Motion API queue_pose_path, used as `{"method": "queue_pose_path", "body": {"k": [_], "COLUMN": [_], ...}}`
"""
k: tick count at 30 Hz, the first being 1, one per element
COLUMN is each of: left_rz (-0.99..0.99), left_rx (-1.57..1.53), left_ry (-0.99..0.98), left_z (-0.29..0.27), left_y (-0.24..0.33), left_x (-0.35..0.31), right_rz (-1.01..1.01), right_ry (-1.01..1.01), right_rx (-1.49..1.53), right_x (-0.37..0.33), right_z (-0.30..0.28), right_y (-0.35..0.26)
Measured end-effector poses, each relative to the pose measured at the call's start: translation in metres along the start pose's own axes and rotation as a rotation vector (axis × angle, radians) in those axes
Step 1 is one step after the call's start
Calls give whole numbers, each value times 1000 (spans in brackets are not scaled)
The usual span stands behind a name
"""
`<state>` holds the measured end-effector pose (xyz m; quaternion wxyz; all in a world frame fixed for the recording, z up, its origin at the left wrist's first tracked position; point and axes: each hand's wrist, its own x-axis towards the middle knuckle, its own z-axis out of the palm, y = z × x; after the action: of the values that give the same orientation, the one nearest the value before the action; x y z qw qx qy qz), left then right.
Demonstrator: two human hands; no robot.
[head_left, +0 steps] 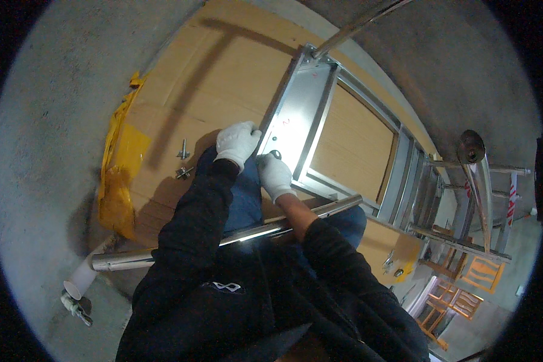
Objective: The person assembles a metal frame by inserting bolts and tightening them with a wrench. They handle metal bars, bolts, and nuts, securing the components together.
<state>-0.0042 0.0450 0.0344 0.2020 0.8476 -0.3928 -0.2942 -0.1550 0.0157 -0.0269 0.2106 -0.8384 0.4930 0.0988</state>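
A silver metal frame (368,139) with a wide flat end panel (298,99) lies in front of me. Both my hands wear white gloves. At the panel's left edge, my left hand (238,143) is closed with fingers curled; what they grip is hidden. My right hand (276,175) is closed at the panel's near end, beside a small black round piece (276,154) at its fingertips. I cannot make out what else it holds. Across my lap, under my forearms, runs a shiny metal tube (259,232). Bolts with nuts (183,151) stand left of my left hand.
Cardboard (223,66) lies under the frame, with yellow wrapping (119,193) along its left edge. Metal tubes (362,27) rise from the frame's far end and right side (478,181). A white cup (80,283) is at lower left; wooden chairs (482,271) are at right.
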Motion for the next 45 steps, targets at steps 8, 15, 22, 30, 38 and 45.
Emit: {"method": "queue_pose_path", "body": {"k": [8,15,22,30,38,45], "left_rz": [15,9,27,-2,7,7], "left_rx": [-19,-7,-6,-19,-11,-17], "left_ry": [29,15,15,-1,10,27], "left_z": [2,-2,1,0,2,1], "left_y": [-4,0,-2,-3,-2,-1], "left_x": [-1,0,0,0,2,0], "right_rz": [-193,-911,-927,-652,-934,-398], "right_ry": [-65,-123,-211,-46,100,25], "right_rx": [-233,-449,-561,-281,-319,66], "right_x": [2,40,42,22,31,19], "right_z": [-7,-36,-51,-41,-42,-43], "right_y": [4,23,7,28,25,34]}}
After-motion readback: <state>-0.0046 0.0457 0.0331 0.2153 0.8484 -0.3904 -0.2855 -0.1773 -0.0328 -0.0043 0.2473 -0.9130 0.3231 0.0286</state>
